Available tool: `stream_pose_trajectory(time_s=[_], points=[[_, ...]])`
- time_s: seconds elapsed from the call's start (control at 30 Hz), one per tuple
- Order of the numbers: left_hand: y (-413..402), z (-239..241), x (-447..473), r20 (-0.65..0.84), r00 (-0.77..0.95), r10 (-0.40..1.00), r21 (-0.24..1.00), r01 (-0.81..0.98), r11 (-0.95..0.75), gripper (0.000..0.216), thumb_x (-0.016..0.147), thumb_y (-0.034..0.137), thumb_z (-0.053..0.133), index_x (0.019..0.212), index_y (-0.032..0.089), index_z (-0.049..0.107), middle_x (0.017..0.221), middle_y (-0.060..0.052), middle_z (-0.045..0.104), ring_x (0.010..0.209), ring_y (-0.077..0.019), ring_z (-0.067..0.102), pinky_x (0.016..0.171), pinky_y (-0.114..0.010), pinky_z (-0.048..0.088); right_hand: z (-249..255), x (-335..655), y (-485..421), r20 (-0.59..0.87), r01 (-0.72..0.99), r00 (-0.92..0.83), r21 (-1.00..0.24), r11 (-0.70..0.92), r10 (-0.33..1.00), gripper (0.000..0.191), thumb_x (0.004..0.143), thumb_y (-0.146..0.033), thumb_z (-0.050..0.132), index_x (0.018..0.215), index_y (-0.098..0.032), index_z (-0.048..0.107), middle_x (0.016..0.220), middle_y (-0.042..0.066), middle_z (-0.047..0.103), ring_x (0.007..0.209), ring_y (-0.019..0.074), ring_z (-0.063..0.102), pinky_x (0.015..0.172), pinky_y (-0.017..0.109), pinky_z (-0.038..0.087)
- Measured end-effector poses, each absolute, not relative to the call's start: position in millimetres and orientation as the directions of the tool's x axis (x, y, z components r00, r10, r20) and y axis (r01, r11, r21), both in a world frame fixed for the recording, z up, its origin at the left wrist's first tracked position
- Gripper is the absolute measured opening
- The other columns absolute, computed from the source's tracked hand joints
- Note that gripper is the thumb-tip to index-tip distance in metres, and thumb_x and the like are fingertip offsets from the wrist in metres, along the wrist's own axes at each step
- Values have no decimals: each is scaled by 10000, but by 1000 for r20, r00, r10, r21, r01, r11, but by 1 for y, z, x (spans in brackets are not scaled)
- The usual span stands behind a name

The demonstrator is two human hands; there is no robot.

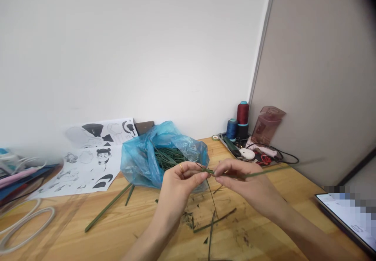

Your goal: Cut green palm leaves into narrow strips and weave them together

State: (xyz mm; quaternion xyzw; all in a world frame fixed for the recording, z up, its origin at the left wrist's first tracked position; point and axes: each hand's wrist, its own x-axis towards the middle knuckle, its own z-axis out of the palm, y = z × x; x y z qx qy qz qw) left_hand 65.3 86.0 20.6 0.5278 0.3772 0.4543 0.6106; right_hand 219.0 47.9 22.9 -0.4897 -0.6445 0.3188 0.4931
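Observation:
My left hand (pixel 179 182) and my right hand (pixel 243 184) meet above the wooden table (pixel 88 241), both pinched on one long green leaf strip (pixel 264 171). The strip runs from between my fingertips out to the right, blurred at its far end. There is a ring on one finger of my left hand. Just behind my hands lies a blue plastic bag (pixel 141 159), open, with a bundle of green leaf strips (pixel 169 157) inside. Loose strips (pixel 107 208) and small cut scraps (pixel 214 222) lie on the table below and to the left of my hands.
Printed cartoon sheets (pixel 88 167) lean at the back left. White cable loops (pixel 26 225) lie at the left edge. Thread spools (pixel 242 114), a tray of tools with a glue gun (pixel 258 149) and a brown plastic container (pixel 267 126) sit at the back right. A tablet (pixel 349 218) lies at the right.

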Motion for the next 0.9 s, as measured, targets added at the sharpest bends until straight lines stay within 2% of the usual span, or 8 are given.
stream_pose_trajectory(time_s=[0.1,0.17,0.27,0.37,0.47,0.6,0.73,0.9], points=[[85,22,64,100,262,960,991,-113,-72,114,593,208,677,662,134,625,669,0,647,652,-93,557,620,-175,422,26,220,47,391,362,-87,-845,395,916,101,719,-108,568,672,-191,604,720,-28,596,709,112,534,643,200,402],[86,20,63,159,218,963,985,-99,-141,103,592,206,678,656,141,630,686,-3,653,671,-105,567,634,-187,436,26,221,46,345,272,-88,-894,355,935,78,697,-116,604,703,-193,614,747,-20,605,723,118,542,648,204,412],[86,13,61,296,133,946,955,-74,-288,68,611,176,664,670,161,634,694,-3,658,673,-119,581,616,-206,457,23,219,45,184,-118,-12,-976,181,983,134,676,-158,657,800,-191,617,785,1,622,768,116,559,645,177,435],[86,4,59,605,119,787,794,-22,-607,109,658,99,613,723,185,634,742,-7,651,714,-129,583,637,-235,465,18,215,44,27,-524,-20,-852,12,999,105,696,-155,653,797,-168,628,752,0,617,711,68,559,611,118,442],[85,0,58,815,185,549,554,27,-832,223,669,9,567,795,186,618,787,-22,640,753,-139,577,661,-266,463,16,213,42,-54,-679,-69,-729,-87,996,40,730,-141,624,769,-141,636,734,-8,589,648,36,536,577,90,443],[83,4,58,897,238,372,355,115,-928,253,658,-32,555,810,162,616,768,-35,639,729,-134,575,634,-264,470,21,213,39,21,-698,-64,-716,-30,998,88,785,-207,570,780,-139,624,818,-1,573,621,30,518,525,88,442],[82,4,57,929,233,288,253,167,-953,277,641,-47,562,827,151,616,771,-43,638,725,-136,569,625,-270,476,29,214,36,124,-666,-87,-745,35,988,129,822,-232,517,777,-152,607,790,-5,566,626,37,520,544,99,445],[83,-2,53,948,227,225,167,247,-954,342,614,-75,576,875,144,599,814,-60,631,764,-152,560,648,-300,485,36,213,32,158,-369,44,-915,163,986,149,806,-257,529,714,-152,579,695,-9,543,575,53,499,519,123,424]])
